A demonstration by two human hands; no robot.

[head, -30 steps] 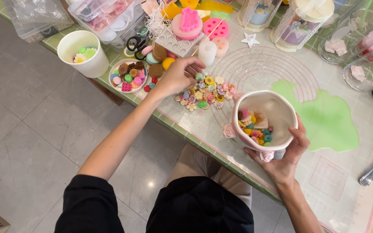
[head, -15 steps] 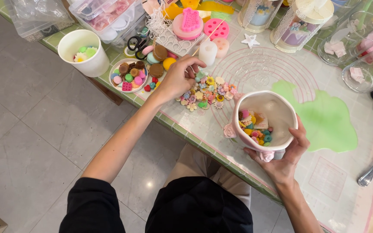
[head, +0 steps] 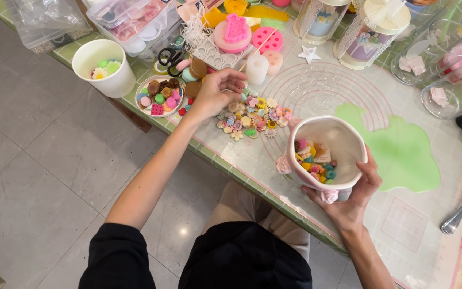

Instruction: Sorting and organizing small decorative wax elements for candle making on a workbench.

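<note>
**Hands at the charm pile and the white cup**

The left hand [head: 221, 91], above the middle of the frame, is curled with fingertips pinched together over a loose pile of small flower charms [head: 251, 119] spread on the counter [head: 402, 235]. Whether it holds one of them cannot be told.

The right hand [head: 348, 200], lower right of centre, cups a white cup [head: 327, 155] with pink roses on its side from underneath, fingers wrapped round its far wall. The cup tilts toward the camera and holds a small heap of colourful charms at its bottom.

Left of the pile sits a small plate [head: 159, 96] of mixed charms, and further to the upper left a white paper cup [head: 104, 67] with a few green and yellow pieces. Black scissors [head: 169, 56] lie just above the plate. A green flattened sheet [head: 402, 147] lies on the clear mat to the right of the cup.
</note>
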